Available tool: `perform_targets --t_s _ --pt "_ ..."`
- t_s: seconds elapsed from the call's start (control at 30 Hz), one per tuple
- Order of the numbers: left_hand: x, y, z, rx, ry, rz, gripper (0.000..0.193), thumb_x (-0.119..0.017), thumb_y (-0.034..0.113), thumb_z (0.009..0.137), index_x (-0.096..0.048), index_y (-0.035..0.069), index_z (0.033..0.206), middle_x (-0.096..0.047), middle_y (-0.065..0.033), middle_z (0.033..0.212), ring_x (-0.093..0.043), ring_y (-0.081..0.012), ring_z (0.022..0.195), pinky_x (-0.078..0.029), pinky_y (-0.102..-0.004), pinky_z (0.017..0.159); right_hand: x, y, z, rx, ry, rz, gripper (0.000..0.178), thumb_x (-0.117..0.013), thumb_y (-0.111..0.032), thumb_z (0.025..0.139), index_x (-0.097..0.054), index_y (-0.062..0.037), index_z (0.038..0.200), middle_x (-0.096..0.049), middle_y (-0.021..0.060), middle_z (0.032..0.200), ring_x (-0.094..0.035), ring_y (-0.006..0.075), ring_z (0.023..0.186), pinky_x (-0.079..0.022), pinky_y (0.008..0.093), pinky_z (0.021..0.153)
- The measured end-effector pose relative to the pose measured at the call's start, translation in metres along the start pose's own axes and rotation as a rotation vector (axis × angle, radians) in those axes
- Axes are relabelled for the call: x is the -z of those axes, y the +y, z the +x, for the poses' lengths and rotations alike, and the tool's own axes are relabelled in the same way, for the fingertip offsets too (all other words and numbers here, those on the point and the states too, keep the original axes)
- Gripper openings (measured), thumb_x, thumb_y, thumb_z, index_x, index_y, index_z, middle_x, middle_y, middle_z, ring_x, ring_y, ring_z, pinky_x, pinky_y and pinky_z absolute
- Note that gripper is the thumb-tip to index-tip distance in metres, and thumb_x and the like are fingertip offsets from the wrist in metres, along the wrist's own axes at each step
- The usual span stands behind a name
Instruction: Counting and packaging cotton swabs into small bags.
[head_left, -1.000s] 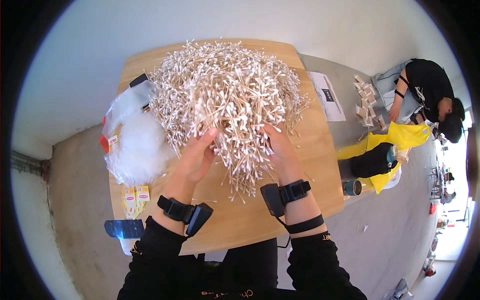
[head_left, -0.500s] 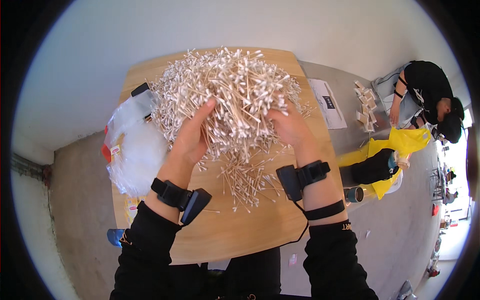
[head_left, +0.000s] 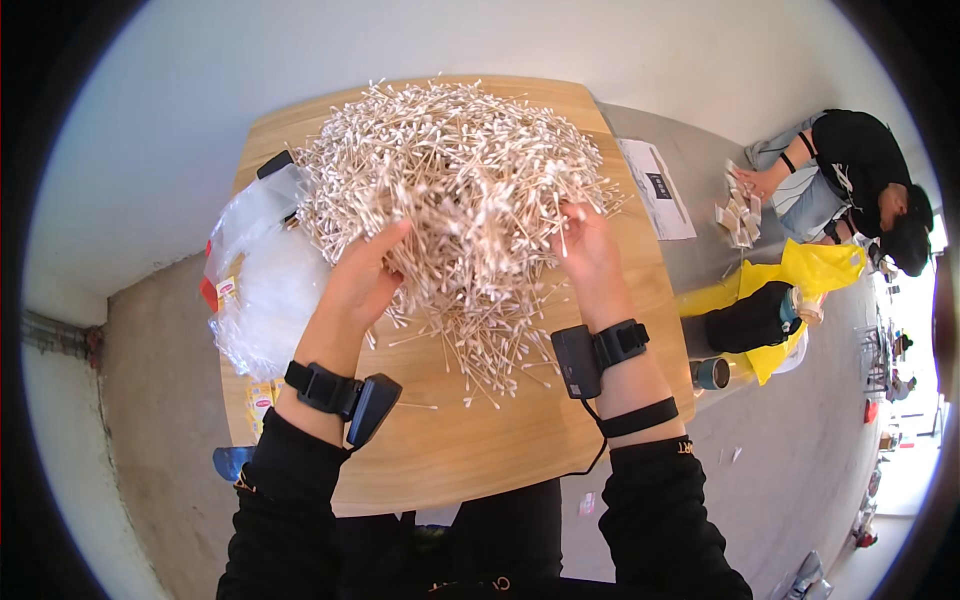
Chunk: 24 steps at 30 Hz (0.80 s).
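A big heap of cotton swabs (head_left: 460, 190), with white tips and pale sticks, covers the far half of the wooden table (head_left: 450, 470). Along the heap's near left edge, my left hand (head_left: 365, 275) is open, thumb spread from the fingers. My right hand (head_left: 592, 250) is at the near right edge, open with its fingers loosely bent against the swabs. Between the two hands, some swabs are blurred by motion. Looser swabs trail from the heap toward me. Some of my fingertips are hidden among the sticks.
Clear plastic bags (head_left: 270, 300) lie on the table's left side, beside a dark object (head_left: 274, 164). To the right, a grey table holds a paper sheet (head_left: 657, 190), small wooden pieces (head_left: 738, 215), a yellow bag (head_left: 810, 265) and a cup (head_left: 711, 374). A co-worker (head_left: 860, 170) leans there.
My hands have parted and let go of the large bunch of swabs, which has dropped back onto the heap. The co-worker's hand has moved onto the wooden pieces.
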<state>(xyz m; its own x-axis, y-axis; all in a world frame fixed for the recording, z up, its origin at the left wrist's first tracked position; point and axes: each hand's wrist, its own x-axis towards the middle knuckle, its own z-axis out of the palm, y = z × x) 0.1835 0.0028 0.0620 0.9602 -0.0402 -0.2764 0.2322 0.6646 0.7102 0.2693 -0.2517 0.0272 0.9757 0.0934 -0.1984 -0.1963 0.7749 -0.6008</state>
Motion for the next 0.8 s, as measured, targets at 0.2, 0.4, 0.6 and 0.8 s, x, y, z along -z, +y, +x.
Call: perform_targets --t_s 0.2,0.4,0.6,0.8 --pt "0.022 -0.02 -0.033 0.084 0.235 0.309 0.033 -0.063 0.016 0.083 -0.044 0.0 0.104 -0.048 -0.0084 0.113 -0.043 -0.02 0.11 -0.038 -0.0384 0.091 -0.024 -0.014 -0.011 0.081 -0.165 -0.234 0.024 -0.052 0.001 0.082 -0.055 -0.002 0.106 -0.059 0.0045 0.088 -0.056 0.0128 0.08 -0.044 0.0265 0.067" --pt "0.022 -0.031 -0.085 -0.036 0.312 0.426 0.066 -0.065 0.021 0.08 -0.031 -0.003 0.132 -0.036 -0.0157 0.134 -0.027 -0.0252 0.129 -0.021 -0.0415 0.106 0.029 -0.029 -0.047 0.214 -0.083 -1.119 0.029 -0.056 -0.005 0.081 -0.06 -0.0016 0.109 -0.059 0.0024 0.093 -0.053 0.0103 0.086 -0.042 0.023 0.076" --pt "0.051 -0.06 -0.146 -0.31 0.146 1.282 0.107 -0.077 0.033 0.065 -0.009 -0.001 0.141 -0.013 -0.0207 0.145 -0.012 -0.0305 0.136 -0.011 -0.0464 0.108 0.112 -0.053 -0.114 0.429 0.321 -1.374 0.038 -0.053 -0.016 0.086 -0.05 -0.0005 0.12 -0.053 0.0115 0.112 -0.048 0.022 0.105 -0.038 0.0332 0.089" --pt "0.023 -0.123 -0.156 -0.285 -0.025 1.719 0.126 -0.085 0.036 0.045 -0.01 0.001 0.141 -0.008 -0.0312 0.142 -0.008 -0.0455 0.132 -0.013 -0.0535 0.106 0.129 0.003 -0.147 0.324 0.565 -1.763 0.049 -0.051 -0.024 0.088 -0.038 0.0015 0.128 -0.041 0.0255 0.125 -0.036 0.0378 0.118 -0.029 0.0433 0.1"
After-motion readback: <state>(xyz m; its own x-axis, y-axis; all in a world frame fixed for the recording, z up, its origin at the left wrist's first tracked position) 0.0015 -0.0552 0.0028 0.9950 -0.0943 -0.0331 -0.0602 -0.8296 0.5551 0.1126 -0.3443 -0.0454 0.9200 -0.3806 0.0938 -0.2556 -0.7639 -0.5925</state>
